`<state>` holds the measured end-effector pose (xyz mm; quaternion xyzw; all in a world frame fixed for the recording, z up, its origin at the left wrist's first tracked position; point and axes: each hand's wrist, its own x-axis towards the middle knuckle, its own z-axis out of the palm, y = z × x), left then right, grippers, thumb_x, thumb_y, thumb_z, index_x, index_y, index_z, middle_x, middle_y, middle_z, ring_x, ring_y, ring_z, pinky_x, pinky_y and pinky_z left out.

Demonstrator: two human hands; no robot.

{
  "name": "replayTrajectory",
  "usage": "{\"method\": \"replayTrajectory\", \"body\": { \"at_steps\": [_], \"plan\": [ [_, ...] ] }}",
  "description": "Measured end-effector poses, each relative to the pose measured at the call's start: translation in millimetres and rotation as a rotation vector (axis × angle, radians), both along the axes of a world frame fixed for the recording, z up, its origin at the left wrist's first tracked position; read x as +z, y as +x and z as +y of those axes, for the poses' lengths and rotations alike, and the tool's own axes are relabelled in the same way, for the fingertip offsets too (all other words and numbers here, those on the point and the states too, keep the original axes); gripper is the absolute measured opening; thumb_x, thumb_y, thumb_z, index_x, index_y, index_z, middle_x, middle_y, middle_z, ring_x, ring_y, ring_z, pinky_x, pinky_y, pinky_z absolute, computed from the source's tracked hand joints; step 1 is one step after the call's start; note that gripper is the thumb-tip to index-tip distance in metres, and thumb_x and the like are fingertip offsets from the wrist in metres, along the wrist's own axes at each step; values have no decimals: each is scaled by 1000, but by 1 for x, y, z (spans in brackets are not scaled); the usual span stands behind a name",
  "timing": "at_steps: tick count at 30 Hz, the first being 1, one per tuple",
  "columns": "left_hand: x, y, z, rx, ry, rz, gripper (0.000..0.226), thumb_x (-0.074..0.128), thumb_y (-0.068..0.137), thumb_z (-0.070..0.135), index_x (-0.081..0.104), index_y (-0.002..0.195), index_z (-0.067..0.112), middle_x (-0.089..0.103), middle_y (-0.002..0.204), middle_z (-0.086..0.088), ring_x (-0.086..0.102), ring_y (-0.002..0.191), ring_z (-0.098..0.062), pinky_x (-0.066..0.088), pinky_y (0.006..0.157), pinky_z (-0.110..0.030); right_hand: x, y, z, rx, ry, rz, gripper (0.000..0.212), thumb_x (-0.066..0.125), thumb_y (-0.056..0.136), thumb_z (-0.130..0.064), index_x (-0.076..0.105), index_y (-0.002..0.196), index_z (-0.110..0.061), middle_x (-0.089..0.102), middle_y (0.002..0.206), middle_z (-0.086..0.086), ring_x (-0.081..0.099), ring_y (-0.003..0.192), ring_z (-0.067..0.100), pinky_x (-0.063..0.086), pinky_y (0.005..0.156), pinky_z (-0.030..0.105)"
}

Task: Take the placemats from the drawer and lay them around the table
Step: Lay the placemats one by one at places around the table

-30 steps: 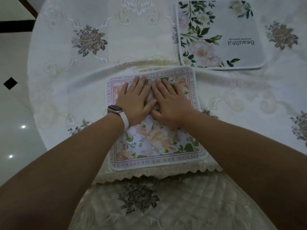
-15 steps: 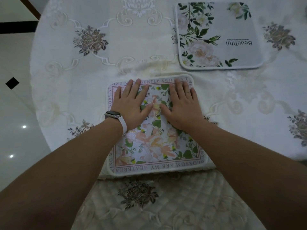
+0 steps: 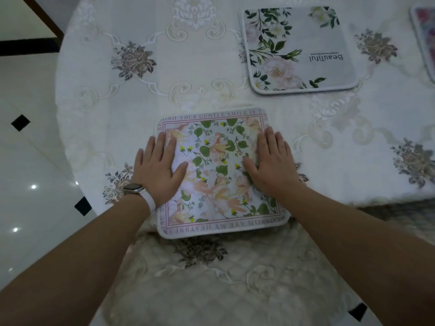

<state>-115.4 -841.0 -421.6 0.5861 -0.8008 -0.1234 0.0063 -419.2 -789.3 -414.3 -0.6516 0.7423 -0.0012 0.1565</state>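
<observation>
A square floral placemat (image 3: 219, 170) with a pink lettered border lies flat at the near edge of the round table (image 3: 164, 67). My left hand (image 3: 157, 169) rests flat on its left edge, fingers spread. Flat on the mat's right edge lies my right hand (image 3: 270, 164). A second placemat (image 3: 296, 48), grey with green leaves and the word "Beautiful", lies farther back to the right. The corner of a third placemat (image 3: 426, 38) shows at the right frame edge.
The table wears a white embroidered cloth with grey flower motifs. A cushioned chair seat (image 3: 211, 278) with a quilted floral cover sits right below the near table edge. Glossy white floor tiles (image 3: 28, 172) with black diamonds lie to the left.
Both hands have slid apart from the mat's middle out to its left and right edges. The mat sits a little closer to the table's near edge.
</observation>
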Motion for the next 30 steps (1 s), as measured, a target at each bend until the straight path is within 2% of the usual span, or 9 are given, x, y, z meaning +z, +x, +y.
{"method": "replayTrajectory", "body": {
  "at_steps": [5,8,10,12,15,18,23,28,30],
  "plan": [
    [8,19,38,69,60,-43,75,11,95,67,-2,155,24,-4,163,-2,-10,149,-19,0,119,-47,7,-6,43,-50,61,40,84,8,93,-67,-4,156,-12,-7,165,9,-9,150,22,-4,121,42],
    [18,0,62,-36,24,-22,70,21,98,57,10,154,16,2,163,-7,-3,149,-23,7,118,-48,12,14,61,81,73,60,80,3,95,-64,-4,155,-12,-10,163,10,-13,150,23,-9,120,43],
    [21,-22,73,-150,61,35,64,19,101,52,13,154,18,3,163,-3,-6,149,-19,8,119,-47,13,36,66,208,55,24,76,8,98,-59,2,156,-11,-6,164,10,-16,148,22,-11,118,42],
    [21,-46,81,-208,133,66,64,11,100,54,13,155,21,2,163,0,-10,148,-14,4,120,-44,13,58,66,281,28,-6,71,14,99,-54,11,156,-10,1,163,11,-10,149,24,-7,119,43],
    [18,-68,87,-247,157,41,73,1,94,60,7,155,19,0,163,1,-11,148,-14,-7,120,-40,8,77,63,338,53,39,68,14,99,-47,8,156,-11,-1,164,10,-5,151,28,1,121,50],
    [14,-68,88,-240,106,35,74,1,96,61,10,155,17,5,163,0,-5,149,-14,-6,120,-39,5,77,60,334,39,40,69,14,99,-49,10,156,-11,2,164,8,-2,151,26,5,120,50],
    [11,-51,84,-197,54,-50,69,15,97,65,13,155,28,8,163,1,2,150,-19,1,118,-46,4,45,56,328,-3,25,70,23,98,-60,15,157,-22,7,164,6,3,151,26,3,121,46],
    [11,-26,80,-184,67,-96,72,17,96,68,-1,155,32,-3,163,3,-10,149,-17,-2,119,-44,4,-4,66,234,45,62,71,14,97,-65,-1,156,-28,-3,164,1,-10,150,19,-3,122,42],
    [12,-16,77,-134,75,-99,74,16,95,69,-2,155,30,-5,163,3,-11,149,-16,-4,118,-43,7,-16,66,226,51,67,72,14,97,-63,2,157,-25,0,164,2,-6,151,19,-4,121,40]
  ]
}}
